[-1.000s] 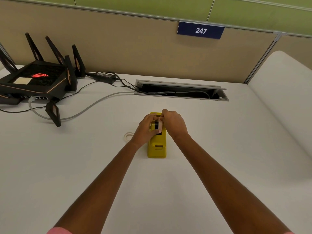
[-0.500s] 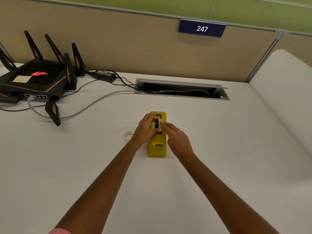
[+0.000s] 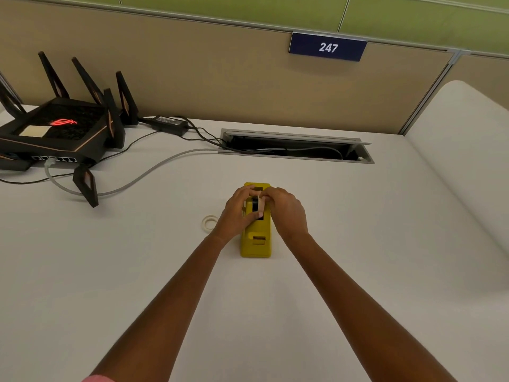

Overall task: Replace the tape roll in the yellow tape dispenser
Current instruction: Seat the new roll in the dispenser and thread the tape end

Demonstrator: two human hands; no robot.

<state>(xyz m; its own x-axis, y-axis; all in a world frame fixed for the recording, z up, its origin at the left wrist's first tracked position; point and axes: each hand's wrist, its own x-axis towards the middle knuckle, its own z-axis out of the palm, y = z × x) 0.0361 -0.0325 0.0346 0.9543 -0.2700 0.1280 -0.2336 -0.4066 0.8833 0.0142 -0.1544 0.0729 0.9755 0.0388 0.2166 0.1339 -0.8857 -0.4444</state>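
Note:
The yellow tape dispenser (image 3: 256, 244) stands on the white desk at mid view, its cutter end toward me. A tape roll (image 3: 260, 205) on a black hub sits upright in the dispenser's slot. My left hand (image 3: 238, 213) grips the roll from the left with the thumb on its front. My right hand (image 3: 286, 212) pinches the roll from the right side at the top. A second, thin whitish tape ring (image 3: 209, 223) lies flat on the desk just left of my left hand.
A black router (image 3: 59, 133) with tall antennas sits at the back left, its cables (image 3: 154, 172) running across the desk to an open cable tray (image 3: 294, 147). A beige partition with a "247" sign (image 3: 327, 47) closes the back. A white rounded panel (image 3: 462, 175) is on the right.
My right hand had slid back along the dispenser's right side half a second ago; now it is up at the roll again. The left hand and dispenser stayed put.

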